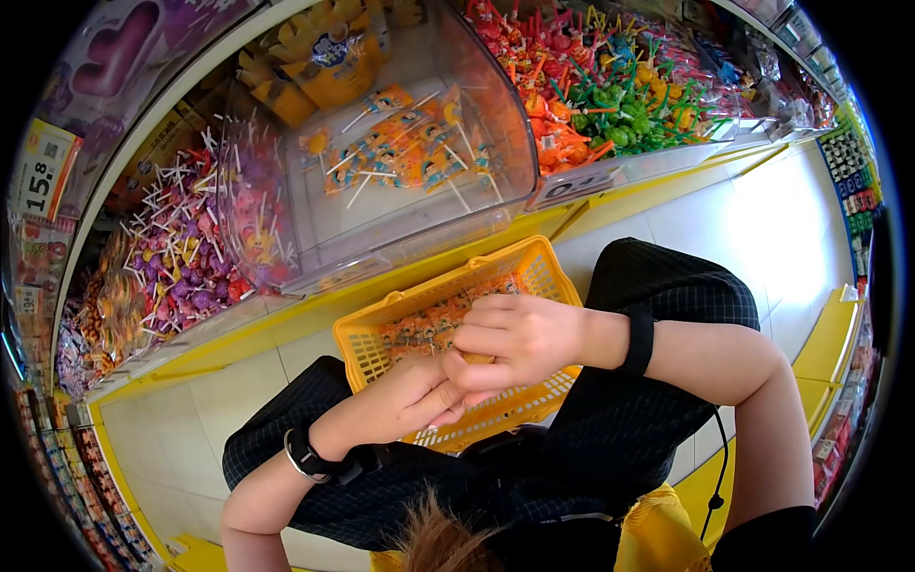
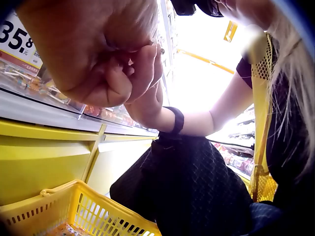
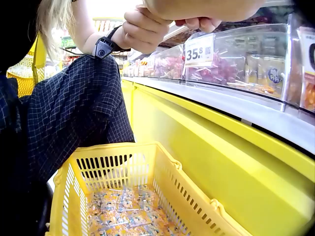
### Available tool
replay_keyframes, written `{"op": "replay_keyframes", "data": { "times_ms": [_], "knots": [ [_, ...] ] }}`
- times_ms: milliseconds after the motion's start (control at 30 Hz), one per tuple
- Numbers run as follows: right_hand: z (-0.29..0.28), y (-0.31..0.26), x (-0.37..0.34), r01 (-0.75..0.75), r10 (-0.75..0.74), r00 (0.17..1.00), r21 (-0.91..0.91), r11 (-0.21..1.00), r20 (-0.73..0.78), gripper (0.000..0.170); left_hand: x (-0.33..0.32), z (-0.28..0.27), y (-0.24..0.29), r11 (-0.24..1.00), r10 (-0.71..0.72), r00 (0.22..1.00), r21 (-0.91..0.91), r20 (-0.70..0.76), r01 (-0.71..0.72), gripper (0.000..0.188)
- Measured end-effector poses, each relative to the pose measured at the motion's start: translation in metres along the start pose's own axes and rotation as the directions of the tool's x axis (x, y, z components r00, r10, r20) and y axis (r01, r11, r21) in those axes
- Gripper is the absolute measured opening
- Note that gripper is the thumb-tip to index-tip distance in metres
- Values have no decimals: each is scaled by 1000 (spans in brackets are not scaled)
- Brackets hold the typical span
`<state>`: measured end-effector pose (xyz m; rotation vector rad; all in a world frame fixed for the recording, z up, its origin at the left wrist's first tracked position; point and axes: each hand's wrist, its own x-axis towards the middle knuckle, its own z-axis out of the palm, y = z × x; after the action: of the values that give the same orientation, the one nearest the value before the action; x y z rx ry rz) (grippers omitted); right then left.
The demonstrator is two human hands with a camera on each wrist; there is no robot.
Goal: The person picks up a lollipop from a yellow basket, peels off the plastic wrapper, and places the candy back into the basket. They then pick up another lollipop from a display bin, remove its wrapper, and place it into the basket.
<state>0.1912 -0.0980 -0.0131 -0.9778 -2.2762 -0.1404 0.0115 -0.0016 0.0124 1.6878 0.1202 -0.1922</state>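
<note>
The left hand [image 1: 405, 396] and the right hand [image 1: 529, 334] meet in front of the person, the right overlapping the left, with fingers of both bent inward; whether anything is pinched between them is hidden, so I cannot tell; a black wristband [image 1: 640, 343] circles the right wrist, a black strap [image 1: 307, 456] the left.

Just below the hands stands a yellow plastic basket [image 3: 167, 169] with slotted sides, between the person's knees in dark checked trousers [image 3: 78, 101]; orange-wrapped lollipops [image 3: 125, 214] with white sticks cover its bottom.

Beyond the basket runs a yellow display base [image 3: 236, 157]; above it, a clear bin [image 1: 381, 229] holds a loose pile of orange-wrapped lollipops too; purple and pink lollipops [image 1: 181, 257] fill the section to its left, red, orange and green candies [image 1: 620, 114] the one to its right; a price card [image 3: 199, 50] reads 35.8.
</note>
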Motion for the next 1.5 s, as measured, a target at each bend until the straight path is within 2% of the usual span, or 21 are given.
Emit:
{"op": "replay_keyframes", "data": {
  "times_ms": [100, 167, 200, 267, 300, 367, 500, 567, 700, 767, 867, 1100, 1167, 1200, 1267, 1300, 1367, 1400, 1467, 1500],
  "knots": [
    [2, 0, 0, -45, 45, 999, 34, 998, -1, 26, -2, -2, 3, 998, -66, 998, 5, -20, 66, 37],
    [-3, -1, 4, -157, 147, 984, 97, 983, 100, 28, -1, -5, 6, 990, -141, 989, 15, -48, 141, 35],
    [-5, -1, 5, -158, 148, 984, 100, 982, 98, 28, 0, -7, 5, 989, -145, 988, 15, -48, 146, 35],
    [-8, 1, 7, -234, 191, 952, 167, 958, 240, 32, 1, -10, 1, 982, -97, 993, 156, -66, 106, 33],
    [-9, 0, 8, -236, 193, 952, 169, 957, 238, 32, 1, -10, -3, 982, -100, 993, 156, -64, 109, 33],
    [-11, -1, 8, -361, 280, 889, 177, 916, 362, 32, 1, -10, -12, 961, -114, 991, 247, -68, 127, 25],
    [-7, -5, 6, -475, 399, 834, 128, 871, 381, 31, 6, -8, -3, 946, -139, 979, 271, -153, 176, 22],
    [-6, -3, 4, -535, 446, 781, 101, 839, 437, 33, 7, -6, -4, 948, -176, 953, 216, -248, 232, 20],
    [-3, -2, 3, -582, 474, 750, 120, 805, 461, 35, 9, -8, -3, 911, -124, 959, 353, -256, 212, 17],
    [-1, -2, 2, -622, 507, 723, 121, 774, 470, 38, 9, -9, -9, 836, 11, 973, 536, -231, 118, 14],
    [0, -7, 2, -625, 533, 709, 62, 778, 461, 39, 8, -9, -11, 829, 81, 968, 555, -236, 66, 11],
    [-3, -7, 5, -591, 535, 707, -29, 806, 463, 41, 5, -4, -15, 853, 51, 959, 512, -277, 102, 10],
    [-3, -8, 5, -680, 603, 645, -8, 733, 470, 41, 4, -1, -16, 860, 93, 955, 506, -283, 66, 18],
    [-2, -7, 4, -680, 604, 645, -8, 733, 469, 41, 4, 1, -13, 860, 92, 955, 506, -282, 67, 18],
    [1, -5, 3, -778, 666, 608, 160, 607, 432, 42, 4, 3, -4, 873, 35, 954, 475, -298, 116, 28],
    [4, -5, 2, -778, 666, 608, 161, 607, 432, 42, 3, 3, -3, 872, 35, 954, 475, -298, 117, 28],
    [8, -5, 0, -795, 655, 604, 401, 455, 454, 47, 3, 1, -2, 826, 96, 956, 558, -279, 80, 28],
    [7, -7, 2, -795, 654, 604, 402, 455, 455, 47, 1, 1, -4, 826, 95, 955, 558, -280, 81, 28],
    [0, -11, 9, -863, 575, 427, 504, 29, 697, 51, -1, 0, -11, 844, 134, 942, 533, -307, 54, 26],
    [-1, -12, 10, -863, 575, 427, 505, 28, 698, 51, -1, 1, -10, 844, 133, 942, 533, -307, 55, 26]
  ]
}}
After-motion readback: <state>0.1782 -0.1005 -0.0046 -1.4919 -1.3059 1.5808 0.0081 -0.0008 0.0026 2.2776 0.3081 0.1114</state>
